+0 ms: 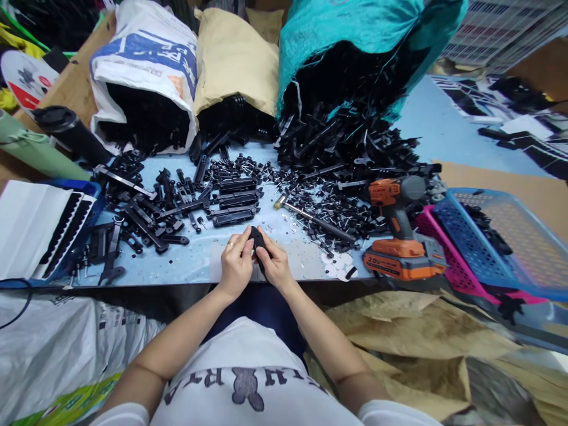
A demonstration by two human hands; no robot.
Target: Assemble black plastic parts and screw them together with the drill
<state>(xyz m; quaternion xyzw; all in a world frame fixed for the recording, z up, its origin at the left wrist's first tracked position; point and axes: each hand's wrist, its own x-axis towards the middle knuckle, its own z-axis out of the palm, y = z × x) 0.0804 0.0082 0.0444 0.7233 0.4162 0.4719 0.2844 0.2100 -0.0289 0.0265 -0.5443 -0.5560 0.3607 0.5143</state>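
Note:
Between both hands, close to the table's front edge, is a long black plastic part [257, 238]. My left hand [236, 260] grips it from the left, thumb and fingers closed on it. From the right, my right hand [276, 260] is wrapped round the same part; its lower end is partly hidden by the fingers. Just beyond the hands lies a row of similar black assembled parts [235, 207]. A small hammer [317, 220] with a dark handle rests to the right of that row, among many black pieces and pins [350, 207].
An orange cordless drill [397, 231] stands at the right, beside blue and pink baskets [483, 236]. Behind are a white sack [146, 53], a tan sack [237, 59] and a teal sack [332, 29] spilling black parts. A black tumbler [73, 133] stands at left.

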